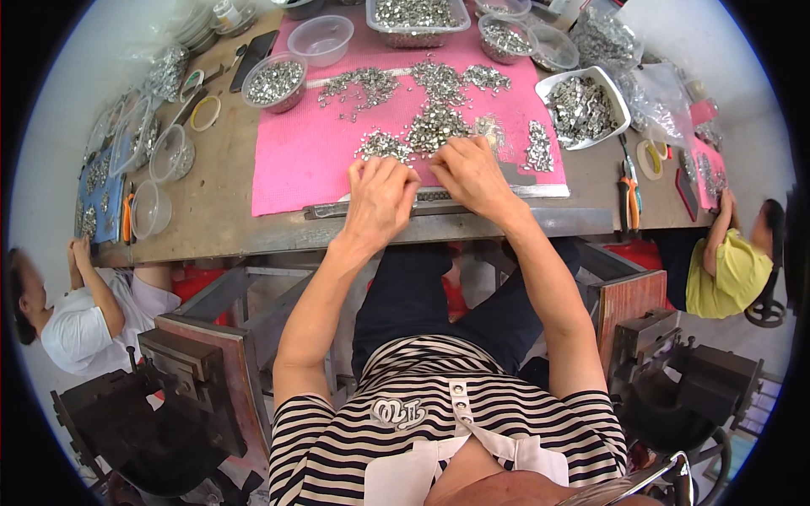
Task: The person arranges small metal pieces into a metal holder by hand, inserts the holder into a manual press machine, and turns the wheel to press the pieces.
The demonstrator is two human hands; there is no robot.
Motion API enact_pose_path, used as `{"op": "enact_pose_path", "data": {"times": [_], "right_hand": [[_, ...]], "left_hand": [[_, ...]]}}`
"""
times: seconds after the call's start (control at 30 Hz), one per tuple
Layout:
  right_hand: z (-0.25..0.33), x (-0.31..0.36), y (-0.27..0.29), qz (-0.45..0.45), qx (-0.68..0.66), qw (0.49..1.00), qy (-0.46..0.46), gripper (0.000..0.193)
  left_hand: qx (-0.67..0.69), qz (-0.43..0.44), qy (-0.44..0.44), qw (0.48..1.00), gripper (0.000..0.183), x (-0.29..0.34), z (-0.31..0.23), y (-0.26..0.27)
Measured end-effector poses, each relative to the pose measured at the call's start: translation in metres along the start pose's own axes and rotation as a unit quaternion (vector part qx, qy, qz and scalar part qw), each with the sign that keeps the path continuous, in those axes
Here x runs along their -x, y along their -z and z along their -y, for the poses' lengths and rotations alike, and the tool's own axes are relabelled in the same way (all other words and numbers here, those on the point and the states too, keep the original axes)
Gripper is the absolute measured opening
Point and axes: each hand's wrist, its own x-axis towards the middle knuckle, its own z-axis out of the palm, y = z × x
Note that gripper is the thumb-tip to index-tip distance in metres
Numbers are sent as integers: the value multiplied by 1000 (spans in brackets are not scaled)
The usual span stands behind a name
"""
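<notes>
The left hand (377,202) and right hand (474,175) are both curled over a narrow grey metal strip (434,195) near a pink textured mat (291,173)'s front edge, though fingertip gap and anything pinched can't really be told, with small shiny silver metal pieces (439,125) heaped just beyond.

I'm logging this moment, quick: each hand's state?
Left hand: curled; whether it's closed on anything cannot be told.
Right hand: also curled; its grip cannot be told.

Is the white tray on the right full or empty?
The white tray is well filled: small silvery pieces cover most of its inside.
</notes>
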Motion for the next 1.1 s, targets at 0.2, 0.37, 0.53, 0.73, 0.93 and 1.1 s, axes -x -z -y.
{"op": "enact_pose_path", "data": {"times": [0.2,0.37,0.53,0.73,0.93,1.1], "right_hand": [[-8,16,9,8,-33,999,-26,7],[-9,24,11,-8,-77,995,-62,6],[-9,24,8,-16,-69,997,-36,6],[-13,17,5,24,-47,998,-25,7],[-12,14,7,66,-49,996,-29,6],[-5,19,11,39,-61,997,-12,9]], "left_hand": [[80,-8,-44,996,12,8,-14,-13],[62,-8,-52,997,14,7,-15,-17],[77,-6,-55,995,13,8,-13,-16],[159,-17,-6,987,13,16,-8,-16],[114,-27,-25,993,13,15,-11,-18],[115,-32,-8,993,15,15,-12,-19]]}}
